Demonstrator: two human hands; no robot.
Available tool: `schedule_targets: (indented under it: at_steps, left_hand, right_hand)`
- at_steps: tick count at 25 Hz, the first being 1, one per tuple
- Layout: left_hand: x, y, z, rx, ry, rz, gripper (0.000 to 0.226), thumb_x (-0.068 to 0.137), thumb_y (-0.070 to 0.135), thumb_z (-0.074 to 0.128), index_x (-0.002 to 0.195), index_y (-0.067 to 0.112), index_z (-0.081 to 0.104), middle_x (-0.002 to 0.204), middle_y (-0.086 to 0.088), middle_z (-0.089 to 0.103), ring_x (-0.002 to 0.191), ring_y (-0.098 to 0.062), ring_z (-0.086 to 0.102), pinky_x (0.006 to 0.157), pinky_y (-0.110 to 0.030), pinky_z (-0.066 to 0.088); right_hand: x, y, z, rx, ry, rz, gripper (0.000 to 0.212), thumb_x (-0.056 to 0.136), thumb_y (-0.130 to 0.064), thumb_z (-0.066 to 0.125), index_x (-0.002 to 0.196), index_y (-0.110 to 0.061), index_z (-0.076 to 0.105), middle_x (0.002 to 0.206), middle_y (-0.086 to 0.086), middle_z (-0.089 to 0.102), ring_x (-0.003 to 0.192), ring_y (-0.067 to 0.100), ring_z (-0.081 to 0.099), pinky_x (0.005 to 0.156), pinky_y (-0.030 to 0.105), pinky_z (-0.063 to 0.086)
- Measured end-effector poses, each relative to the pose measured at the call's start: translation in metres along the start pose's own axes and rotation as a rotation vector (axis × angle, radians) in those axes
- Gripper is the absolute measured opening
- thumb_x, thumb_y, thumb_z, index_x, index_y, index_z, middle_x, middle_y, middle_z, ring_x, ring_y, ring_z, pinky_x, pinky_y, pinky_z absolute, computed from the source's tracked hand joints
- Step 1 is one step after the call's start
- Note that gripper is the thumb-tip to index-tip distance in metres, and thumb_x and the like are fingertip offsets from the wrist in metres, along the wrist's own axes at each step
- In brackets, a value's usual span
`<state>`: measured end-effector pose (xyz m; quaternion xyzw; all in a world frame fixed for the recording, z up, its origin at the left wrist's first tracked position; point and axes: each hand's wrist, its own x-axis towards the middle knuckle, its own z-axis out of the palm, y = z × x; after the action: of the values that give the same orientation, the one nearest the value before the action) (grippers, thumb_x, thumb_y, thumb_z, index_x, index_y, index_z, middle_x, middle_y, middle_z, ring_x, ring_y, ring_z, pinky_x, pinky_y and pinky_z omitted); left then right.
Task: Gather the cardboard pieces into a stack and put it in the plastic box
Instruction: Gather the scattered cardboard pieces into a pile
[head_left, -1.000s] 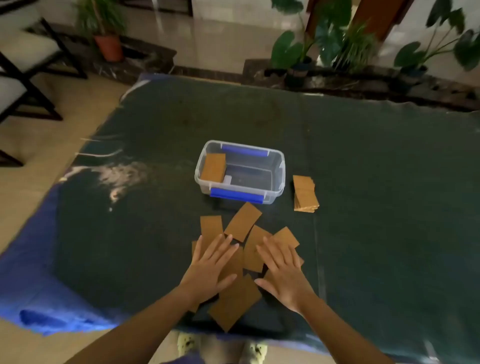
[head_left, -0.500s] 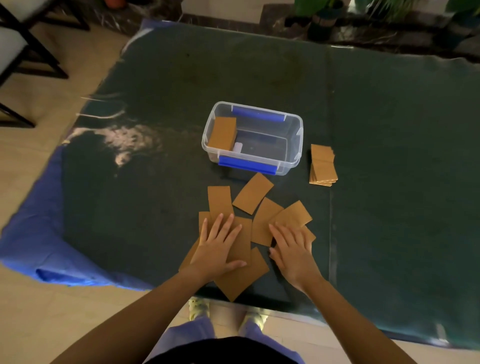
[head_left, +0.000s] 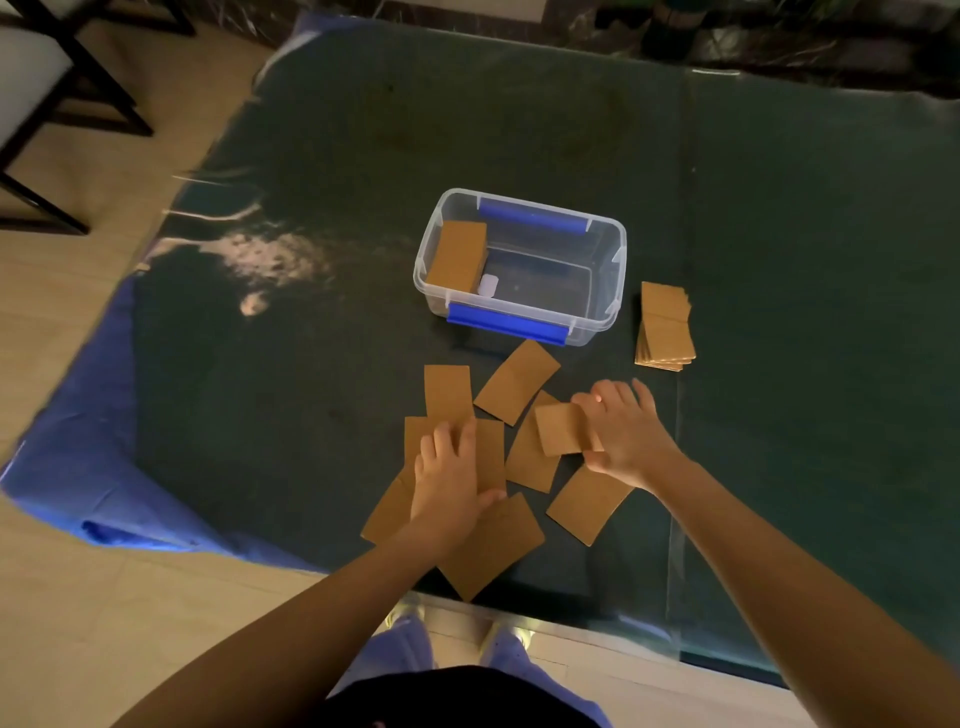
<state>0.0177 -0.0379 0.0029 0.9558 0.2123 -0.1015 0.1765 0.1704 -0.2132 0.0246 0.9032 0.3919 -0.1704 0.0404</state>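
Note:
Several brown cardboard pieces (head_left: 517, 382) lie scattered on the dark green table cover near its front edge. My right hand (head_left: 626, 434) is shut on one cardboard piece (head_left: 560, 429), lifted a little above the others. My left hand (head_left: 449, 478) lies flat with its fingers on the overlapping pieces at the left. Behind them stands the clear plastic box (head_left: 597, 312) with blue clips; a cardboard stack (head_left: 460, 255) sits in its left end. Another cardboard stack (head_left: 665, 326) lies on the table to the right of the box.
The table cover (head_left: 311, 364) hangs blue over the left corner. A dark-framed chair (head_left: 47, 88) stands on the floor at the far left. Planters line the far edge. My feet show below the table's front edge.
My right hand has moved up and to the right and taken hold of one cardboard piece. My left hand has stayed pressed on the left pieces. The camera has tilted further down.

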Motion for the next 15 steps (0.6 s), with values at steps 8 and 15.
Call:
schedule_targets:
  at_steps: [8, 15]
  left_hand:
    - [0.02, 0.011, 0.0, -0.221, -0.074, -0.222, 0.109, 0.072, 0.032, 0.076, 0.145, 0.012, -0.003, 0.133, -0.017, 0.028, 0.119, -0.03, 0.03, 0.103, -0.037, 0.031]
    - [0.043, -0.016, -0.024, -0.214, 0.057, -0.191, 0.062, 0.083, 0.016, 0.063, 0.136, 0.006, 0.032, 0.126, -0.019, 0.049, 0.116, -0.035, 0.041, 0.097, -0.04, 0.035]
  right_hand:
    - [-0.048, -0.021, 0.01, 0.222, -0.032, 0.025, 0.066, 0.077, -0.037, 0.065, 0.133, -0.019, 0.037, 0.129, 0.002, 0.042, 0.118, 0.022, 0.042, 0.101, 0.037, 0.033]
    - [-0.047, -0.001, 0.02, -0.038, -0.141, -0.169, 0.065, 0.081, -0.031, 0.067, 0.136, -0.022, 0.035, 0.141, 0.002, 0.038, 0.131, 0.022, 0.032, 0.111, 0.039, 0.022]
